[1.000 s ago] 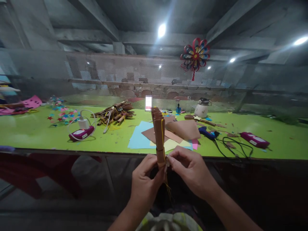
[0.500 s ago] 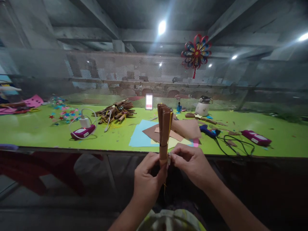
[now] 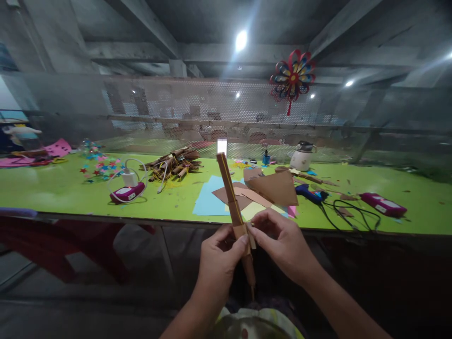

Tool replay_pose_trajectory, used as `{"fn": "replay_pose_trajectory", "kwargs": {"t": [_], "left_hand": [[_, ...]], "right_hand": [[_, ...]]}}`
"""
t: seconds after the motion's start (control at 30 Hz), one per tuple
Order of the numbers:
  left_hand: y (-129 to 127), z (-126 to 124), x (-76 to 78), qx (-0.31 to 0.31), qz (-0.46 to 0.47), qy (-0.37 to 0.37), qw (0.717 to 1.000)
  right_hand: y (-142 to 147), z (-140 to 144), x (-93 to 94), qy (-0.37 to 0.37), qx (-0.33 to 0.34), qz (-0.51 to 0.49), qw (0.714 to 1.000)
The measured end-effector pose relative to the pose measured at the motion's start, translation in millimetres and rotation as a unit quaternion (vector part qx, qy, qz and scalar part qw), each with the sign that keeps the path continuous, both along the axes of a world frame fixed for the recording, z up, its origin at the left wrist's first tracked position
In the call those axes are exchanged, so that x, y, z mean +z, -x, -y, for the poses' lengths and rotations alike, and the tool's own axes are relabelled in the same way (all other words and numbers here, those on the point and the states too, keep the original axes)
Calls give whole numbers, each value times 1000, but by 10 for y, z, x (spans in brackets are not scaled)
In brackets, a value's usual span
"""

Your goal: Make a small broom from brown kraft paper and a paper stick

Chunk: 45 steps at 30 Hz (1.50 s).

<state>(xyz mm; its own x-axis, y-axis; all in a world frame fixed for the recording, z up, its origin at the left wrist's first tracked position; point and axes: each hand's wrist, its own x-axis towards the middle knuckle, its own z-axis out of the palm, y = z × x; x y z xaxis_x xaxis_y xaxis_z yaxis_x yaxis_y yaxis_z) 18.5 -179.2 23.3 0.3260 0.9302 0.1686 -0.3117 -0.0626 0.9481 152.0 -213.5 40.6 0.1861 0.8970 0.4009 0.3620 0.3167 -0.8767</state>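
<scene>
A long, narrow brown folded-paper bundle [image 3: 230,190] with yellow string along it stands tilted in front of me, its top leaning left. Around its middle goes a lighter tan paper strip [image 3: 240,231], whose loose end sticks out on the right. My left hand [image 3: 218,261] is closed around the bundle at the strip, the thumb pressing on the front. From the right, my right hand [image 3: 284,247] pinches the strip's free end between thumb and fingers. The bundle's lower part hangs below my hands, over my lap.
On the green table [image 3: 169,202] lie coloured paper sheets [image 3: 206,200], a pile of brown rolled pieces [image 3: 176,162], a blue glue gun [image 3: 309,193] with a black cable, and purple power blocks [image 3: 383,204]. A white bottle [image 3: 301,156] stands behind, and a phone [image 3: 221,146] leans upright.
The bundle has turned and tilted left, showing a narrower side instead of its layered folds. The strip's loose end now shows more plainly beside my right fingers.
</scene>
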Motion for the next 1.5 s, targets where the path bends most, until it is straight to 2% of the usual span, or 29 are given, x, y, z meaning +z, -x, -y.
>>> {"fn": "replay_pose_trajectory", "kwargs": {"t": [0.17, 0.47, 0.53, 0.63, 0.7, 0.8, 0.87, 0.97, 1.07, 1.13, 1.27, 1.5], "left_hand": [[-5, 15, -20, -25, 8, 12, 1000], [-19, 18, -42, -51, 14, 17, 998], [-29, 2, -45, -58, 31, 36, 997], [-37, -32, -34, -94, 66, 105, 988], [-35, -59, -26, -98, 78, 143, 982], [-30, -85, -21, -66, 79, 167, 981], [-31, -88, -17, -53, 79, 173, 980], [-42, -79, -2, -46, 82, 179, 979], [-54, -72, 15, -40, 90, 178, 979], [-59, -66, 23, -38, 90, 177, 979], [-58, -49, 31, -43, 83, 167, 981], [-45, -42, 37, -35, 66, 158, 985]], "right_hand": [[-47, -21, 6, 42, 62, -82, 994], [-47, -109, -29, 29, 47, -124, 991], [-55, -143, -50, 36, 51, -140, 988], [-105, -149, -105, 47, 49, -158, 985], [-150, -105, -152, 68, 48, -129, 988], [-193, 14, -216, 117, 78, -51, 989], [-189, 102, -237, 110, 82, -2, 991], [-158, 210, -225, -8, 11, 121, 993], [-141, 269, -193, -129, -46, 248, 959], [-141, 277, -179, -153, -47, 300, 940], [-141, 246, -178, -149, -40, 345, 926], [-148, 220, -169, -141, -17, 343, 929]]}}
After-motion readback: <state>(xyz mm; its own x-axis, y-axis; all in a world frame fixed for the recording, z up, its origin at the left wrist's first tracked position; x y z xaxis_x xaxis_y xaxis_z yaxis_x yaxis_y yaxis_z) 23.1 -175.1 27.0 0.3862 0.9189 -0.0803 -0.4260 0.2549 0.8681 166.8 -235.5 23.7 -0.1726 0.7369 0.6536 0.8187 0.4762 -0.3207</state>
